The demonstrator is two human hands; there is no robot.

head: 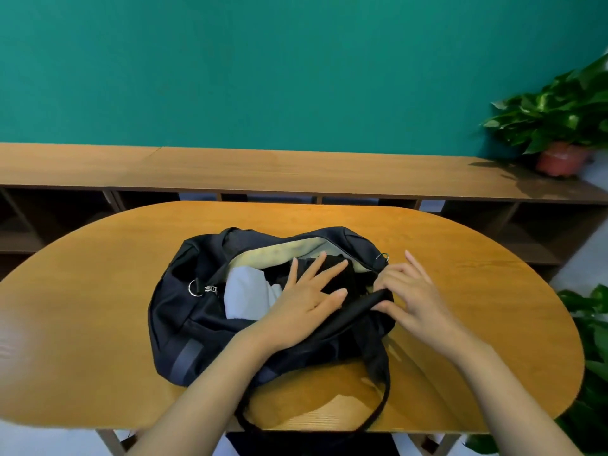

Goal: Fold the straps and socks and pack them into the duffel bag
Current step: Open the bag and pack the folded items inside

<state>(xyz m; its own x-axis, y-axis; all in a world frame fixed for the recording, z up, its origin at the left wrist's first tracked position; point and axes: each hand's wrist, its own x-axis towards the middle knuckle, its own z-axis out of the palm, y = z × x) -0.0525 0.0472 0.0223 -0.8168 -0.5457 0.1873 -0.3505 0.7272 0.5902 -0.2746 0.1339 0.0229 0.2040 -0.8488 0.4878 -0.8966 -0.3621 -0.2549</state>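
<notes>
Fingers [315, 268] of my left hand [306, 301] are spread wide and lie flat on black fabric [348, 281] inside the open mouth of the duffel bag [184, 311]. My right hand [414, 291] has its fingers [388, 274] curled, pinching the near rim of the opening at the bag's right end between them and the thumb, just beside a metal ring [382, 257].

The dark bag sits at the middle of the table [98, 291], unzipped, its cream lining [289, 251] showing along the far side. A pale folded cloth [250, 294] lies in the left part of the opening, touching my left hand; whether it is a sock I cannot tell. The bag's shoulder strap [385, 399] loops over the table's near edge. A potted plant [559, 126] stands at the right end of the shelf [263, 172] beyond the far edge.
</notes>
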